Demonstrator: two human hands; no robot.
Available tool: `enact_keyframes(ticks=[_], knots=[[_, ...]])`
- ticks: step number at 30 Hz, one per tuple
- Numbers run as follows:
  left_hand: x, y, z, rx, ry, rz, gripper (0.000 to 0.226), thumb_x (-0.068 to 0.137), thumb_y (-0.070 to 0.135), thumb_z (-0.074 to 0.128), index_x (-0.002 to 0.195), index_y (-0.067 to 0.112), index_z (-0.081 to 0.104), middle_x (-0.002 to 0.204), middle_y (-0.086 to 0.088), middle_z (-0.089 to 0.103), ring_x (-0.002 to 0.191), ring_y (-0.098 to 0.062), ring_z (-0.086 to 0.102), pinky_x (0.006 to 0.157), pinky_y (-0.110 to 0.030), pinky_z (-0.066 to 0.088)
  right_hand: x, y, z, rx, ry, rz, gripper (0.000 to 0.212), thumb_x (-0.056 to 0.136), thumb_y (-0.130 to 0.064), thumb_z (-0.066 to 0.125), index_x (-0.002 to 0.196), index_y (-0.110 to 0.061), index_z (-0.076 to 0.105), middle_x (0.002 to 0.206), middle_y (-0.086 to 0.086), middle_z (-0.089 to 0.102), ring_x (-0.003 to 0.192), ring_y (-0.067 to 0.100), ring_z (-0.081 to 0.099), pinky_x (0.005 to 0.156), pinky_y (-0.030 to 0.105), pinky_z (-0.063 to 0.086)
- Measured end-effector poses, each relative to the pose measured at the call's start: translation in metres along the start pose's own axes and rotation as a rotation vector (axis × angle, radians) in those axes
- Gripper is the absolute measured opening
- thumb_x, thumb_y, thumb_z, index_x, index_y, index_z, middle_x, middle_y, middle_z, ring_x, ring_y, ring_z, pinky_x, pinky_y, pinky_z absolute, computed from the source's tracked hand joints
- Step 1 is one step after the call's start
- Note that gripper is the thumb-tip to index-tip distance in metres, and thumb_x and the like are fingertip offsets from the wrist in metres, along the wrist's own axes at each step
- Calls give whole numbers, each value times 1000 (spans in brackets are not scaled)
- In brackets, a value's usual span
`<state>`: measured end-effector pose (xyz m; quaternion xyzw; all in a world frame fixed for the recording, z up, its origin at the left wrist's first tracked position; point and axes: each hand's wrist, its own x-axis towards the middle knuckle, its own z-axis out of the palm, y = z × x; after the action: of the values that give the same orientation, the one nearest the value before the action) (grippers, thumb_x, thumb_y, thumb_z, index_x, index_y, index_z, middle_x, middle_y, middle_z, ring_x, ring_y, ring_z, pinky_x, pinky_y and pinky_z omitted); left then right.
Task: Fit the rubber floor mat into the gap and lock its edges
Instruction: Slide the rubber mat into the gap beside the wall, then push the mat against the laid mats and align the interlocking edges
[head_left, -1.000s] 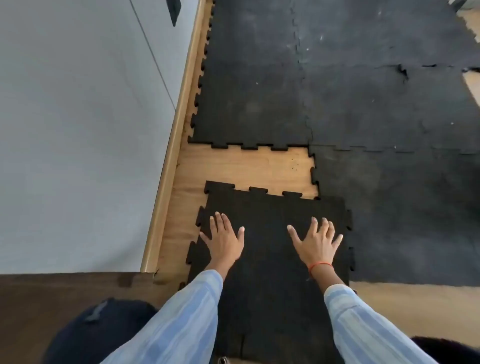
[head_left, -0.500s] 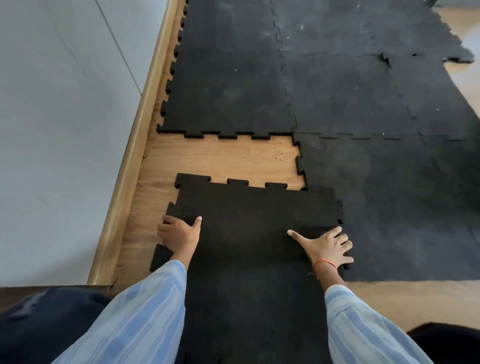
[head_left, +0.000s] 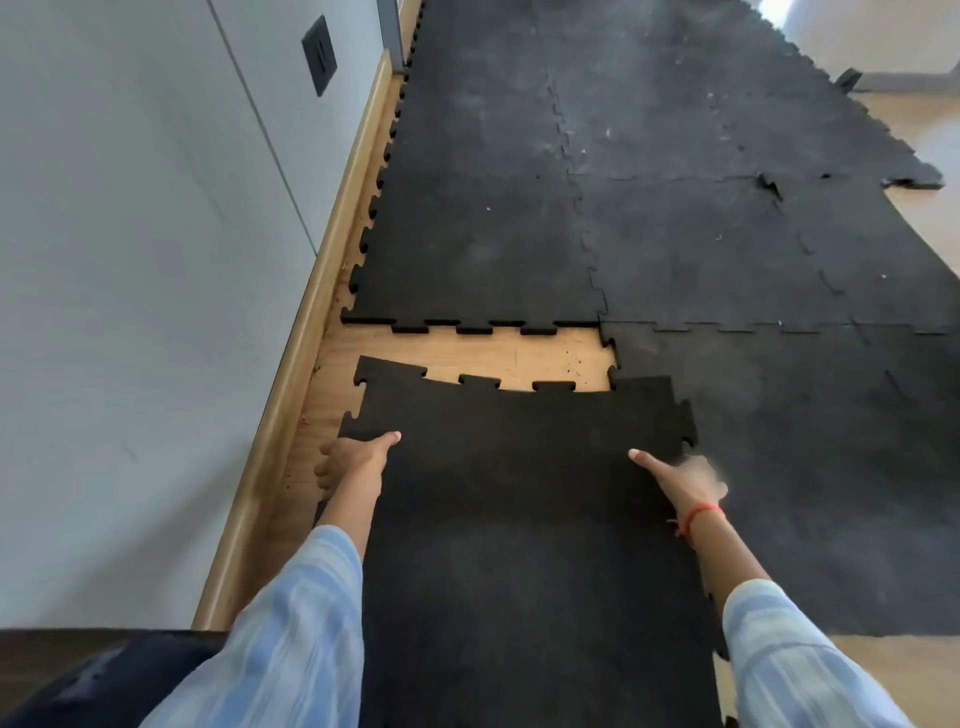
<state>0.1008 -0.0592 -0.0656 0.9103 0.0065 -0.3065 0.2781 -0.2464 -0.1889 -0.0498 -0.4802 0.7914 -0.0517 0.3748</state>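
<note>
While the rubber floor mat (head_left: 519, 493) lies short of the gap (head_left: 519, 358), its far tabs are unlocked and its right edge overlaps the laid mats (head_left: 779, 415). Left hand (head_left: 353, 460) grips the mat's left edge, thumb on top. Right hand (head_left: 680, 480) is blurred; grip cannot be told. Risk: a skewed push may buckle the mat or jam its tabs. No legible writing.
</note>
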Motion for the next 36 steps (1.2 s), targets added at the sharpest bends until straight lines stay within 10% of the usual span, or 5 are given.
enact_keyframes(ticks=[10,14,18,36], knots=[[57,58,-25,-42,-213,183,115,66,42,85,152,12,15,155,-14,27,139,-35,30,110,-49,32,48,-96,2,17,-106,-330,100,66,-57,77,142,-5,38,145,16,42,134,35,37,112,48,33],[54,44,-5,498,-432,293,125,68,57,77,153,12,-3,159,-20,-14,146,-38,-5,115,-52,16,38,-86,33,-278,-305,-481,88,83,-36,70,148,0,24,158,17,16,146,29,15,118,39,17],[47,33,10,918,-435,397,139,67,55,79,148,8,-24,149,-25,-36,141,-40,-26,117,-53,3,27,-71,65,-705,-314,-563,124,68,-56,75,152,-9,-3,158,11,-19,146,28,-17,117,51,1],[-33,51,34,1302,-532,493,109,75,46,77,154,12,9,160,-17,-14,146,-37,-8,116,-49,19,-30,-60,96,-1009,-629,-462,100,85,-34,67,149,-37,-9,154,7,-32,143,40,-18,107,51,37]])
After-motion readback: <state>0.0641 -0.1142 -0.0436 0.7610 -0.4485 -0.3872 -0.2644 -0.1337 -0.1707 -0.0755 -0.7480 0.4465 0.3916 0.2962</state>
